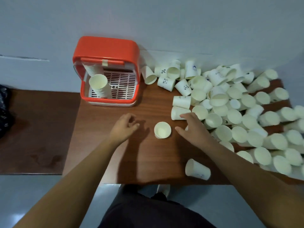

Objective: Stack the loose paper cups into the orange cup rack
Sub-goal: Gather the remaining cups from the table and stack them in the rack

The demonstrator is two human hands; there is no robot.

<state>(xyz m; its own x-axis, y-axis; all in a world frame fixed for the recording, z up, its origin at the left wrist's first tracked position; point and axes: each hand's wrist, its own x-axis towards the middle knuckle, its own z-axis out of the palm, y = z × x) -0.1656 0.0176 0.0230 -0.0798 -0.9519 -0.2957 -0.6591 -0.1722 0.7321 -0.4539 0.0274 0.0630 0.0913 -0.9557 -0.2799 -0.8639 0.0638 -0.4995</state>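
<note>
The orange cup rack stands open at the back of the wooden table, with a tall stack of nested cups leaning inside on its white grid. An upright paper cup stands on the table between my hands. My left hand hovers to its left, fingers loosely curled, holding nothing. My right hand is spread to the cup's right, fingers extended toward a lying cup at the edge of the pile of loose cups.
One cup lies on its side near the table's front edge. A lower brown table adjoins on the left, with a dark bag at its far left. A white wall rises behind.
</note>
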